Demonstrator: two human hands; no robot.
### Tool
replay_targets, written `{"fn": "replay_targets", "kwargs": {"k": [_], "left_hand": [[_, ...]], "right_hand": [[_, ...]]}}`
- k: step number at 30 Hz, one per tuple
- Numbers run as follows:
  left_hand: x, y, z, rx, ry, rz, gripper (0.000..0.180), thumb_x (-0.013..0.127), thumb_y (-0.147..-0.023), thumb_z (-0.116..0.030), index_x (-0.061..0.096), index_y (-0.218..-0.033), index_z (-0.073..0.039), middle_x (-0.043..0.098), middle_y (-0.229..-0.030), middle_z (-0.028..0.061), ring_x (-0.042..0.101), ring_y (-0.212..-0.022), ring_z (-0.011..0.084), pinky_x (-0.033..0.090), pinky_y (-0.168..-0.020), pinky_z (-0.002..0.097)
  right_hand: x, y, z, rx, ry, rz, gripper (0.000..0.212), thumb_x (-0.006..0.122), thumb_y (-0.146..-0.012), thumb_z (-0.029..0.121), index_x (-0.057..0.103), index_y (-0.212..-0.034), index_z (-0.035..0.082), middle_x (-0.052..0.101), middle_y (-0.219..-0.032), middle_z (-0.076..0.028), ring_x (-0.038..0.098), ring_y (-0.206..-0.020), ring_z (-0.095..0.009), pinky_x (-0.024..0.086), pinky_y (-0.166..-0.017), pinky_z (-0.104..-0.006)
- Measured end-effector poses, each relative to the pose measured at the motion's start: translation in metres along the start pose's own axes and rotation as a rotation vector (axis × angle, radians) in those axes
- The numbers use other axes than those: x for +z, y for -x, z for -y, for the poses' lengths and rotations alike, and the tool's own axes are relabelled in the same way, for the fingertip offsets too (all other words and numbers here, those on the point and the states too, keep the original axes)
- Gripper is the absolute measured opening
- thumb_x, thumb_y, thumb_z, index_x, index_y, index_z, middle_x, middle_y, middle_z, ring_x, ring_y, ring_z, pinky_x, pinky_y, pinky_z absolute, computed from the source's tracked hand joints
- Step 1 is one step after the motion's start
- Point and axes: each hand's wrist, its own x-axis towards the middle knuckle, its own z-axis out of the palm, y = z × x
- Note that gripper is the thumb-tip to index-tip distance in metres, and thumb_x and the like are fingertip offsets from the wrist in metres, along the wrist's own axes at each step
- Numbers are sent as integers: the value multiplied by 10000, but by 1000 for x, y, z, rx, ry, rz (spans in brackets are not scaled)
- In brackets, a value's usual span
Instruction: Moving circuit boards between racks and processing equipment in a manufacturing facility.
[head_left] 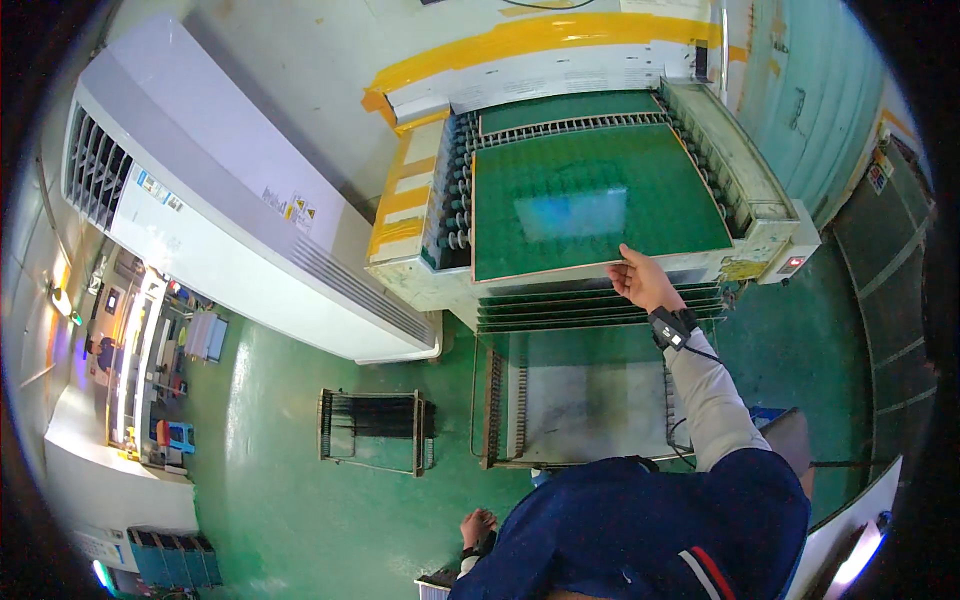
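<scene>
My right hand (643, 281) pinches the near edge of a large flat green panel (600, 225), thumb on top and the other fingers at its edge. The panel lies over the rollers of a conveyor machine (459, 200), its near edge reaching the front of the bed. Glare covers its middle. Farther back on the rollers lies a second green panel (570, 108). Just below my right hand, several panels (570, 310) stand in a slotted rack (493, 405). Low beside my body hangs my left hand (478, 527), its fingers curled in, with nothing seen in them.
A tall white air conditioner (260, 200) stands left of the machine. On the green floor sits a smaller rack (372, 430) holding dark sheets. A control box with a red-lit switch (793, 263) is at the machine's right front corner. Dark panelling (885, 290) stands at far right.
</scene>
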Motion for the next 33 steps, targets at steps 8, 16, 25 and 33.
{"fn": "replay_targets", "kwargs": {"k": [8, 16, 25, 33], "left_hand": [[13, 12, -17, 18, -85, -85, 112, 511, -846, -109, 524, -840, 2, 551, -724, 119, 533, -566, 236, 424, -466, 339], [14, 20, -35, 484, -1088, 127, 125, 525, -848, -122, 486, -774, -28, 519, -718, 96, 506, -561, 215, 381, -450, 338], [21, 17, -26, -67, -77, -123, 123, 490, -851, -94, 502, -768, -3, 500, -653, 99, 491, -532, 201, 381, -438, 332], [15, 6, -14, -192, 368, -16, 140, 467, -883, -110, 520, -818, 2, 538, -685, 101, 491, -519, 181, 378, -433, 307]], "right_hand": [[2, -2, -5, -77, -69, 18, 244, 586, -870, 284, 546, -874, 43, 625, -861, -91, 595, -771, -177, 482, -655, -281], [-5, 5, -4, -104, 71, 78, 244, 538, -895, 280, 575, -944, 44, 639, -882, -66, 601, -753, -144, 481, -639, -265], [2, 41, -52, -470, 920, 116, 292, 611, -833, 304, 624, -794, 15, 645, -784, -68, 613, -660, -142, 476, -580, -279], [5, 68, -74, -873, 1438, 50, 169, 657, -754, 187, 615, -813, 35, 598, -786, -102, 586, -787, -289, 465, -663, -385]]}}
